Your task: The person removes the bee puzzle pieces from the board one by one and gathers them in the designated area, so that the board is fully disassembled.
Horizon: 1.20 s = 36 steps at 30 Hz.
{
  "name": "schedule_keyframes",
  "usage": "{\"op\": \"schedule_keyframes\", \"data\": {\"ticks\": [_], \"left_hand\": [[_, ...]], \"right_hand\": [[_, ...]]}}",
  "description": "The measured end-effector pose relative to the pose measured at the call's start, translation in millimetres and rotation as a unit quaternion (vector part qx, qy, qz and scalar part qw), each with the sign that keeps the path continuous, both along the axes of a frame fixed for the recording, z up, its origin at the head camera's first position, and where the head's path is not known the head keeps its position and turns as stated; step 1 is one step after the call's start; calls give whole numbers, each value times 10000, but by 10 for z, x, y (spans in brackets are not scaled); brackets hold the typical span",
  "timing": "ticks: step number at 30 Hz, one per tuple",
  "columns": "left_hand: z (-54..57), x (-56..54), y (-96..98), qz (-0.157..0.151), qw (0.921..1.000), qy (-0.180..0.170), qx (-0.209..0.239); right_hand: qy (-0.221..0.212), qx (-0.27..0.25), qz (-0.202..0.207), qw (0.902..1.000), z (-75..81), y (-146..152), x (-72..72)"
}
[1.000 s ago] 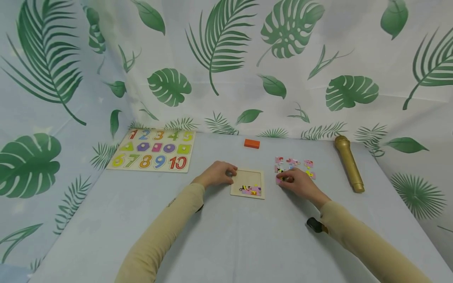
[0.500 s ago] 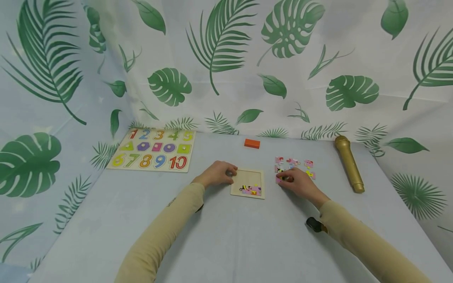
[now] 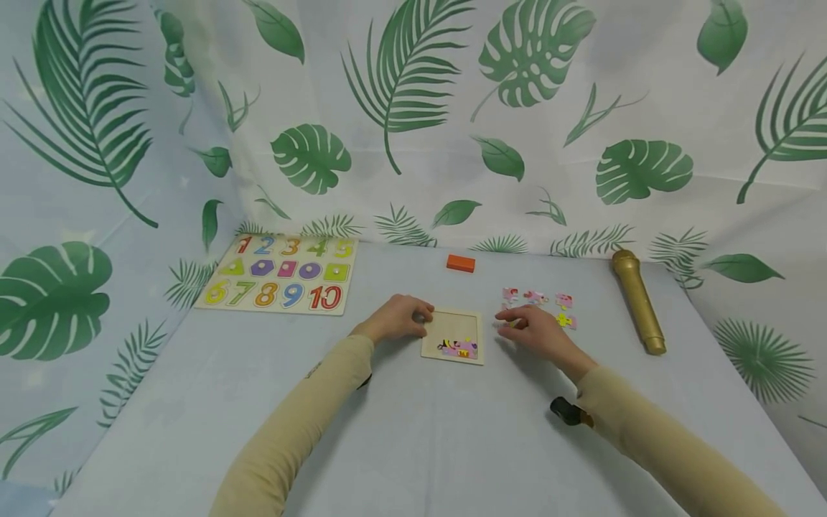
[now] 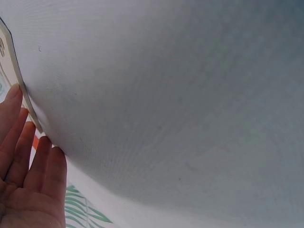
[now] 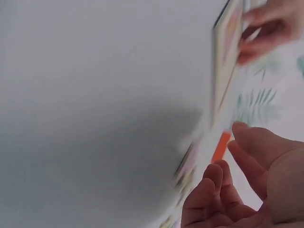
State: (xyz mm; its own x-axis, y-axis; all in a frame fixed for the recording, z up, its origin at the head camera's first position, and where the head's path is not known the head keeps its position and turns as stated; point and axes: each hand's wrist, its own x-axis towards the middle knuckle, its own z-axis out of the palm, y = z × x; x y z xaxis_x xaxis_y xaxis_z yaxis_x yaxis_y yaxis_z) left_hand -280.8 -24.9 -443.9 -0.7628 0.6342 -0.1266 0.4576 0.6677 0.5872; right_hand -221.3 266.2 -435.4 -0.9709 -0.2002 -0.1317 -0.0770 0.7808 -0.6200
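Tray (image 3: 454,324) could get nudged askew, its left edge only touched by the loose-fingered left grip (image 3: 397,316); right grip (image 3: 541,333): hold can't be told.

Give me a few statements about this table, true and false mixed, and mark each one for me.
1. The left hand touches the edge of the puzzle tray. True.
2. The puzzle tray is completely filled. False: bare wood shows across most of it, with pieces only along the near side.
3. The number board lies to the left of the puzzle tray. True.
4. The orange block lies on top of the number board. False: it lies apart from the board, on the tablecloth.
5. The right hand grips the gold microphone. False: the microphone lies untouched, and the hand is by the loose puzzle pieces.
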Motion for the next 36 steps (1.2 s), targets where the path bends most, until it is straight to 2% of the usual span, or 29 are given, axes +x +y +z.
{"op": "schedule_keyframes", "data": {"ticks": [7,14,22,36], "left_hand": [[-17,-13,5,40,10000,-22,-24],[-33,-23,4,13,10000,-19,-12],[-13,3,-1,4,10000,25,35],[0,-9,4,-49,9999,86,25]], "right_hand": [[-60,-165,377,9991,2,-458,75],[210,-37,783,9967,-106,-746,62],[185,-44,855,9962,-192,-802,60],[214,-65,863,9960,-182,-798,92]]}}
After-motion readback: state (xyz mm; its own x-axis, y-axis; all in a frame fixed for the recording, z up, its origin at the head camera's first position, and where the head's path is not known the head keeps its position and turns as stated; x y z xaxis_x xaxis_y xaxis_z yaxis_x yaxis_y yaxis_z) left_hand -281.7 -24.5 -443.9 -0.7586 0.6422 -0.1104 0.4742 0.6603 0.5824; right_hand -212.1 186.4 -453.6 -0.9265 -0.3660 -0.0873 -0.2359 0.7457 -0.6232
